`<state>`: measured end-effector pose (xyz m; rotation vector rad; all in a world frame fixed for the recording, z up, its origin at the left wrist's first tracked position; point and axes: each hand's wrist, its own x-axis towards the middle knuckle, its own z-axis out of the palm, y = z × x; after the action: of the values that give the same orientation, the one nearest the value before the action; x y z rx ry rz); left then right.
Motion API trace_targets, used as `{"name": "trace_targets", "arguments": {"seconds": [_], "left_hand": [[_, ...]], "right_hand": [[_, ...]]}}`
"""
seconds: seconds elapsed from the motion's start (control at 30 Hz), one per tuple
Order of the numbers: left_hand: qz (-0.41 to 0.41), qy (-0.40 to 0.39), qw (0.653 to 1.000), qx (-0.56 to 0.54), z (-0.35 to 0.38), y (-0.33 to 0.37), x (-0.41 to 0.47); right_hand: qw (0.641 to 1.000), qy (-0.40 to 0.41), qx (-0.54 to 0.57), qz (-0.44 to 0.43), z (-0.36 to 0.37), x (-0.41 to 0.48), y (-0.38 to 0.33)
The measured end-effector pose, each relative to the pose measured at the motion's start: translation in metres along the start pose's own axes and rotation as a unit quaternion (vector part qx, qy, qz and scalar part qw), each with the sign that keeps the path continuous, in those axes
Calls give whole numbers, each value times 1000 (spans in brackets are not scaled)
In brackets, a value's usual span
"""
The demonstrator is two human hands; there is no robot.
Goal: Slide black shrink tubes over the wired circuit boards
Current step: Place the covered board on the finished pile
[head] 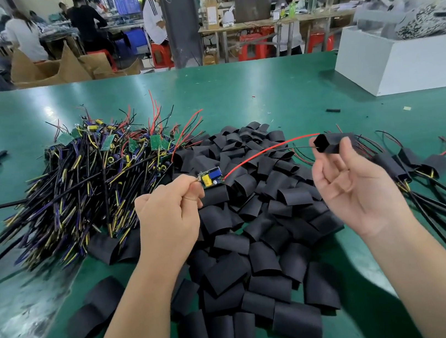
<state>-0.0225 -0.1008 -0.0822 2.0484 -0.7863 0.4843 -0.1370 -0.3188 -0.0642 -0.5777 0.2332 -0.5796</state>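
Observation:
My left hand (168,210) pinches the cable end of a small circuit board (211,177) with yellow and blue parts, held above the tube pile. Its red wire (265,149) and a thin black wire run right into the open mouth of a black shrink tube (330,142). My right hand (353,178) pinches that tube between thumb and fingertips, palm up. The board itself is outside the tube, roughly a hand's width to its left.
A heap of flat black shrink tubes (255,239) lies in the middle of the green table (261,87). Bare wired boards (94,170) are piled at left; sleeved boards (418,165) lie at right. A white box (403,63) stands far right. People work at benches behind.

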Motion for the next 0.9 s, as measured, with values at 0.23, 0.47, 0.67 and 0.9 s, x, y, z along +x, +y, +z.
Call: {"name": "trace_targets", "arguments": {"seconds": [0.23,0.47,0.67,0.9], "left_hand": [[7,-7,1000,-2,2,2,0],[-6,-12,999,43,1,3,0],[4,24,1000,-11,-1,4,0],[11,27,1000,8,-1,5,1]], "right_hand": [[996,38,48,63,6,-5,9],[994,-21,85,62,11,-9,4],[990,96,92,54,11,-9,5],[988,59,116,84,18,-17,6]]}}
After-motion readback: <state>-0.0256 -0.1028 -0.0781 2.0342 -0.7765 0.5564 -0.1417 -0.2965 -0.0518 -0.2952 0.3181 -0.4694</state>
